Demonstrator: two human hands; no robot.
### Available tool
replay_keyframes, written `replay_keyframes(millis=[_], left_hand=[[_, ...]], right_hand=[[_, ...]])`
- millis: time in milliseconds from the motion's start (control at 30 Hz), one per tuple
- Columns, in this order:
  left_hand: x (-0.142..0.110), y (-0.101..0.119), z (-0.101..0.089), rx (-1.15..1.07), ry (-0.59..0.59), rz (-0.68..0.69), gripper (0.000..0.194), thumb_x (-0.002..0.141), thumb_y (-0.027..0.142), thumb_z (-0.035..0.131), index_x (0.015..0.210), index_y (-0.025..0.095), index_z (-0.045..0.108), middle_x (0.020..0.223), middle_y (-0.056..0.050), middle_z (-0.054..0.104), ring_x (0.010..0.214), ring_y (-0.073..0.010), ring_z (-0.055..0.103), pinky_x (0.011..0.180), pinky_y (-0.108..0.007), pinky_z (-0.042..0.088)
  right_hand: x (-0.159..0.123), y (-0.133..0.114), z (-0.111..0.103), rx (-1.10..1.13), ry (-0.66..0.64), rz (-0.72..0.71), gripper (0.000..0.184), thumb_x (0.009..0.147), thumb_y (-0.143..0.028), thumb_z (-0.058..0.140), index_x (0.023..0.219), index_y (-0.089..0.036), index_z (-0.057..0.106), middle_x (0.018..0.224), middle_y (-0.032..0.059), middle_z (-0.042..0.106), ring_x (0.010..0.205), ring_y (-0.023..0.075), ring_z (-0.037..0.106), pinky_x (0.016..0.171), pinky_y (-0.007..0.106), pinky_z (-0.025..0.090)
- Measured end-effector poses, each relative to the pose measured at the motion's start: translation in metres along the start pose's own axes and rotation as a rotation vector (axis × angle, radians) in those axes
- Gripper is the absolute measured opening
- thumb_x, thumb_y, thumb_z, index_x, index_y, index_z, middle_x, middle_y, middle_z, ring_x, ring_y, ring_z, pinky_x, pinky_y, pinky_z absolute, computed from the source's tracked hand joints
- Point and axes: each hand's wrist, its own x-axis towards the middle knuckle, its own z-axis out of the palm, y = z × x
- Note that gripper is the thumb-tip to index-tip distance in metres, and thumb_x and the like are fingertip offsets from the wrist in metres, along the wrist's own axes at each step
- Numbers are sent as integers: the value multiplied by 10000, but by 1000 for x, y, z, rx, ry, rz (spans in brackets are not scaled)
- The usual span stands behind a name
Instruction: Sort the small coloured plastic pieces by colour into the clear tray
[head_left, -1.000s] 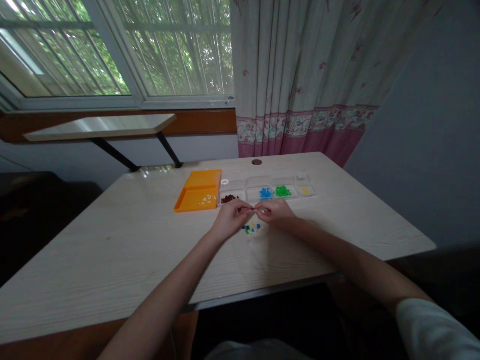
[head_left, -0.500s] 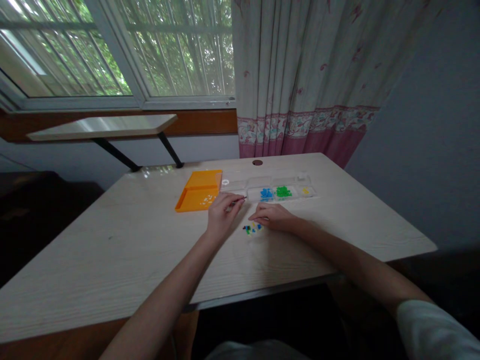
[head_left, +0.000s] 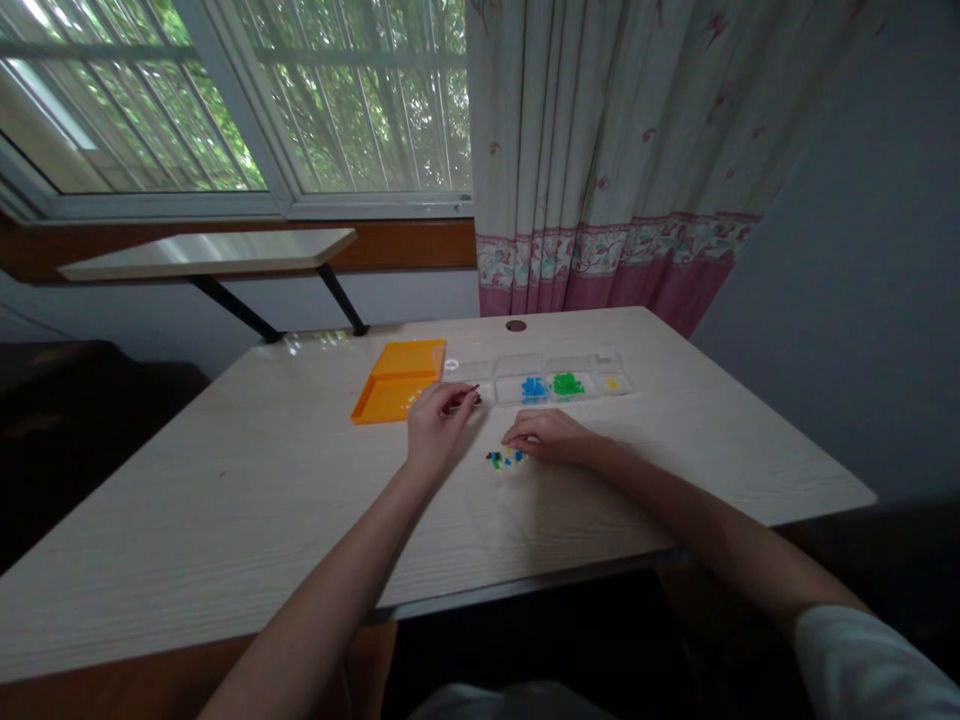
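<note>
Slim dark-brown plastic-looking piece [head_left: 475,388] sits at the fingertips of the left hand [head_left: 436,420], which has thumb and forefinger pinched together on it above the near wall of the clear plastic compartment tray [head_left: 509,391], towards the far edge of the tabletop [head_left: 262,520]. It looks very light and stiff, probably smooth enough to slip or flick away if squeezed off-centre — best taken across its narrow sides by the very tips. Breakage seems unlikely; losing it seems the bigger risk.

Nearer the tabletop's front edge, the right hand [head_left: 551,437] is low with its fingers curled inward, beside a small multicoloured cluster of bits [head_left: 508,461]; whether its fingertips meet, or hold anything, I cannot tell. That cluster looks easy to nudge apart — steadying its sides lightly should suit it better than pressing down.

In the tray, the loose bright-blue bits [head_left: 533,390] and bright-green bits [head_left: 568,384] would likely handle much the same. An orange plastic case [head_left: 386,396] lies left of them.
</note>
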Motion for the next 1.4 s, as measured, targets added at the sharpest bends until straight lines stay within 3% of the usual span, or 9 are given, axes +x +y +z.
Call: replay_keyframes(millis=[100, 300, 433, 600, 867, 1033, 1267, 1400], left_hand=[[1, -14, 1, 99, 35, -127, 195, 779, 325, 551, 822, 169, 661, 684, -18, 612, 584, -114, 511, 561, -222, 391], [3, -34, 1, 226, -40, -307, 250, 763, 345, 539, 895, 177, 668, 693, -23, 630, 601, -139, 540, 544, -228, 374], [2, -29, 1, 105, -121, -160, 226, 801, 292, 494, 888, 160, 654, 713, -33, 629, 612, -121, 533, 574, -218, 398], [-6, -13, 8, -49, -329, 115, 157, 783, 252, 535, 824, 165, 658, 721, -35, 625, 594, -100, 508, 557, -205, 393], [-11, 6, 16, -139, -373, 71, 149, 762, 275, 581, 778, 159, 672, 620, -10, 594, 545, -88, 490, 521, -193, 372], [-11, 7, 16, -160, -366, 20, 169, 754, 300, 593, 765, 151, 673, 618, -12, 589, 536, -87, 487, 496, -190, 362], [-12, 4, 18, -148, -355, 88, 175, 782, 309, 566, 772, 162, 661, 607, -3, 567, 538, -84, 479, 503, -189, 363], [-10, 2, 15, -113, -306, 123, 124, 773, 259, 569, 761, 164, 649, 617, -4, 555, 553, -90, 477, 510, -192, 363]], right_hand=[[0, 0, 0, 16, 8, 10, 217, 841, -244, 477, 946, -200, 661, 900, 39, 646, 830, 127, 577, 741, 231, 413], [1, 3, 4, 19, 37, 56, 178, 814, -253, 516, 904, -197, 659, 854, 33, 643, 761, 123, 567, 690, 228, 409], [2, 6, 6, 80, 109, 57, 156, 806, -246, 531, 868, -183, 660, 799, 34, 632, 724, 117, 551, 666, 223, 406], [5, 6, 1, 177, 393, 66, 169, 805, -279, 550, 848, -164, 665, 721, 29, 595, 644, 104, 515, 609, 216, 401], [6, 4, 7, 197, 578, -33, 180, 803, -308, 566, 821, -170, 680, 714, 35, 600, 563, 89, 471, 526, 211, 386], [7, 3, 9, 154, 615, -75, 156, 798, -290, 577, 800, -175, 681, 702, 35, 617, 593, 98, 505, 553, 217, 412], [7, 5, 10, 167, 604, -96, 182, 803, -311, 569, 833, -178, 689, 733, 45, 637, 676, 115, 551, 620, 226, 434], [6, 5, 6, 168, 515, 30, 230, 824, -302, 530, 937, -166, 678, 742, 43, 631, 592, 94, 504, 579, 215, 403]])
